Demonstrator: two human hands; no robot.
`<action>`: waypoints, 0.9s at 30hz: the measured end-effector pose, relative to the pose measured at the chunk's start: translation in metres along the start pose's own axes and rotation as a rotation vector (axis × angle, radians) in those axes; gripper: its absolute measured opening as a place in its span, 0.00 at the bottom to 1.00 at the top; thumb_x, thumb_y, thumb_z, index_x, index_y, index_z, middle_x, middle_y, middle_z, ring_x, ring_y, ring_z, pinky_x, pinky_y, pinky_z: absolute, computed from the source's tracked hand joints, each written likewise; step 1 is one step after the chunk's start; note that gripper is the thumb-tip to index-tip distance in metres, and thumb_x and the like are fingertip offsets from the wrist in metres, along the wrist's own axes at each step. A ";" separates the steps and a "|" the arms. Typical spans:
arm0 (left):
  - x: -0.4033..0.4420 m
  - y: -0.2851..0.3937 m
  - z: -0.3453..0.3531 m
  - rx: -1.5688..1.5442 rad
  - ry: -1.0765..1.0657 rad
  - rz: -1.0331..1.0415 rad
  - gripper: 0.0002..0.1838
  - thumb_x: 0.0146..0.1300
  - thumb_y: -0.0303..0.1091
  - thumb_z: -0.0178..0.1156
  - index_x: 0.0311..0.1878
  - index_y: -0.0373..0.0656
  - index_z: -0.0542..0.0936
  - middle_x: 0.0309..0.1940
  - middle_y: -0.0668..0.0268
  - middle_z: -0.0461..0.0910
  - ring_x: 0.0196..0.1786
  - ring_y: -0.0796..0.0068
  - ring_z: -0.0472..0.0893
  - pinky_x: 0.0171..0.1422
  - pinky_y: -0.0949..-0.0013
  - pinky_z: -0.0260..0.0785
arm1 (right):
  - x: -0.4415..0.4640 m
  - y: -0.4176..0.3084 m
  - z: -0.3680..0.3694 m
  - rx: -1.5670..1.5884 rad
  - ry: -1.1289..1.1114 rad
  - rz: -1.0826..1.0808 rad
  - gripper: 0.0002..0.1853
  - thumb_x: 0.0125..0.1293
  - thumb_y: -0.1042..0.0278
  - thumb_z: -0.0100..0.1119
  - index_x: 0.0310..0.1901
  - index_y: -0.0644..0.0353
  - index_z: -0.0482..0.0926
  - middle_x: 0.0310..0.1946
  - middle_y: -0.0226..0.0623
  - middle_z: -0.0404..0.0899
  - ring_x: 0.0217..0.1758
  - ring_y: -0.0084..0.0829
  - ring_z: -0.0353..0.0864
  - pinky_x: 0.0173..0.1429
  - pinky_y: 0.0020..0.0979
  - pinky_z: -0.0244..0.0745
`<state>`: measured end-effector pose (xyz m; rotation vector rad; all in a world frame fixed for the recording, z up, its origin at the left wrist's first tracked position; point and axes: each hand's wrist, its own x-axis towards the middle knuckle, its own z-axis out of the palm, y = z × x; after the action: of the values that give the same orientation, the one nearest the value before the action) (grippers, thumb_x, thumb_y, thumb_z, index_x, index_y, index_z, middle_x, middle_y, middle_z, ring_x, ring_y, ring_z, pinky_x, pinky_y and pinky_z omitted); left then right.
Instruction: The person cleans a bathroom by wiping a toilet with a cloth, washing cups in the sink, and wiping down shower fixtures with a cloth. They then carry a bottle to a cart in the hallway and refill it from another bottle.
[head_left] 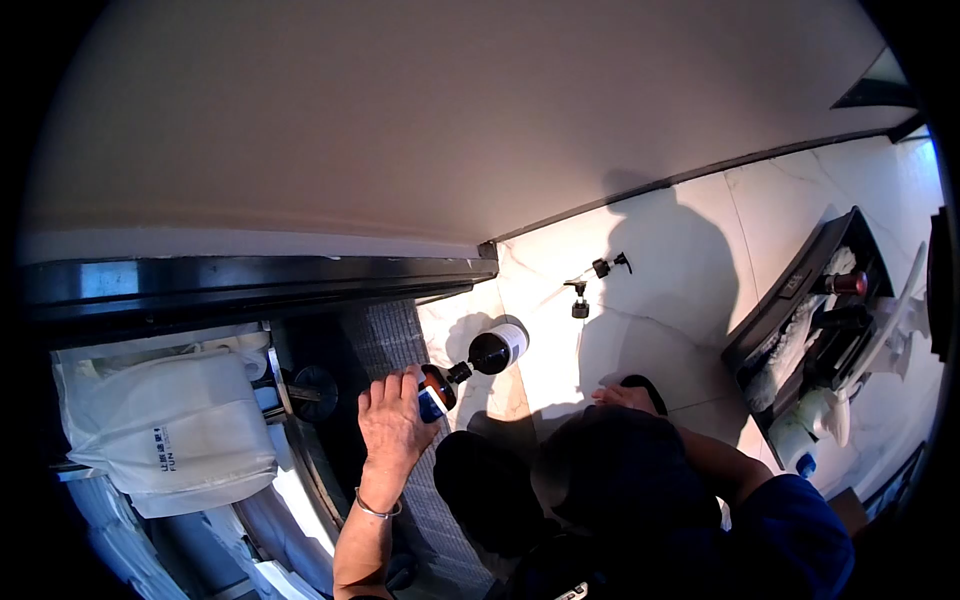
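Note:
My left hand (392, 424) is wrapped round a brown bottle (438, 388) with a blue and white label. That bottle is tipped, its neck meeting the top of a dark bottle (492, 352) with a white label on the tiled floor. Two black pump heads (579, 300) (611, 265) lie on the tiles beyond them. Near my knee, my right hand (622, 396) is low over the floor, its fingers partly visible and too dark to read; nothing can be made out in it.
A dark caddy (762, 325) with cloths, bottles and tools stands at the right. At the left is a cart (300, 460) with a white bag (175, 430) and folded linens. A long wall (480, 120) runs across the top; a grey mat (400, 335) lies below it.

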<state>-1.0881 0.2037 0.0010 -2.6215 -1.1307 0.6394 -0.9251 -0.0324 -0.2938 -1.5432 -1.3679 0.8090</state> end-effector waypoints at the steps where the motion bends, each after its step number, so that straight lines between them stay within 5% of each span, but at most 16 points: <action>1: 0.000 0.000 -0.001 -0.001 0.002 0.010 0.43 0.28 0.40 0.78 0.55 0.48 0.71 0.44 0.64 0.74 0.47 0.63 0.74 0.52 0.60 0.67 | 0.001 -0.002 -0.002 -0.032 0.001 -0.015 0.14 0.57 0.68 0.58 0.45 0.56 0.75 0.27 0.38 0.76 0.27 0.40 0.79 0.27 0.35 0.70; 27: 0.007 0.003 -0.015 0.035 0.061 0.080 0.41 0.27 0.38 0.76 0.53 0.47 0.74 0.42 0.64 0.75 0.43 0.65 0.75 0.50 0.62 0.65 | 0.003 -0.007 -0.008 0.027 -0.022 0.028 0.13 0.58 0.66 0.56 0.45 0.56 0.74 0.29 0.38 0.76 0.29 0.39 0.79 0.29 0.36 0.71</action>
<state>-1.0750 0.2066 0.0113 -2.6486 -0.9925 0.5845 -0.9199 -0.0307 -0.2838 -1.5394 -1.3490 0.8607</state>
